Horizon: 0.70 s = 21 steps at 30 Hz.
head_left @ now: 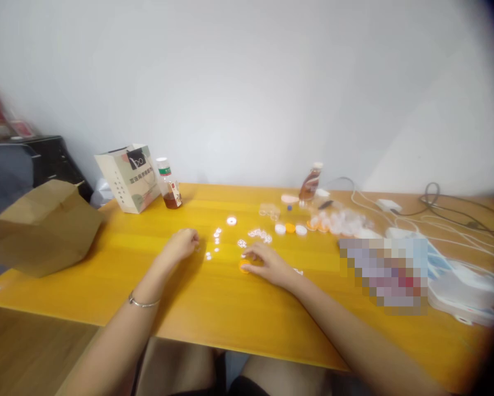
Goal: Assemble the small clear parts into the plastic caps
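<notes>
Apparently light and stiff, the orange disc (243,266) favours rim handling; right hand (268,264) touching it, left hand (182,243) apart, both grips unclear.

Likely discs (216,241) beside left hand (184,243)

A slim silvery bangle (144,304) rings that left forearm (125,335), small knob (130,297) on its band; right forearm (345,319) bare, and dark cloth (247,386) at the thighs (184,363)!
</notes>
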{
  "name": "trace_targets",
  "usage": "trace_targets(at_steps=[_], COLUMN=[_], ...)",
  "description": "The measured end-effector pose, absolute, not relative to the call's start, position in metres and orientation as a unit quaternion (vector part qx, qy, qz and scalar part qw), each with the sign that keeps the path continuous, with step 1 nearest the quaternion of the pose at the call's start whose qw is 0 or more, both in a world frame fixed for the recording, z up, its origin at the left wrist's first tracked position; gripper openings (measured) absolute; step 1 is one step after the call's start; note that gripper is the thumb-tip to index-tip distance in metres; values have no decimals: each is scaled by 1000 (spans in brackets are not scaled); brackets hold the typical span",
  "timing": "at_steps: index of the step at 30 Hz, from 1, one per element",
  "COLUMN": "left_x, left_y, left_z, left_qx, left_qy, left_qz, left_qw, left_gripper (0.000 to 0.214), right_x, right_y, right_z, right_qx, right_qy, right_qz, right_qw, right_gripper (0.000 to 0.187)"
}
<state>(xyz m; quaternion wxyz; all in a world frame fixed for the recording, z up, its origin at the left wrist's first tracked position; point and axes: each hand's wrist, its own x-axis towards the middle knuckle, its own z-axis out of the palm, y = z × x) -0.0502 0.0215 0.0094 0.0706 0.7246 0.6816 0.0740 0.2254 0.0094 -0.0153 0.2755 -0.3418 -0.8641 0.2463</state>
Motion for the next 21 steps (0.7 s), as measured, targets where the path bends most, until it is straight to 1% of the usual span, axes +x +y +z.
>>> trace_targets(at_steps=[4,11,21], left_x=[-53,-52,-49], left_y=[19,21,16], left_z=[10,8,12], left_qx=[733,725,737], left_qy=[670,681,665], left_qz=[58,32,37], left_qw=[107,101,112], left_gripper=[14,15,13], right_x=[225,224,225], right_y=[9,9,11], right_z=[-15,-15,-19], right_qx=[-340,-345,-352], right_qy=[-867,-867,-862], right_qz=[248,251,256], right_qw=[266,258,258], right_gripper=[21,15,16])
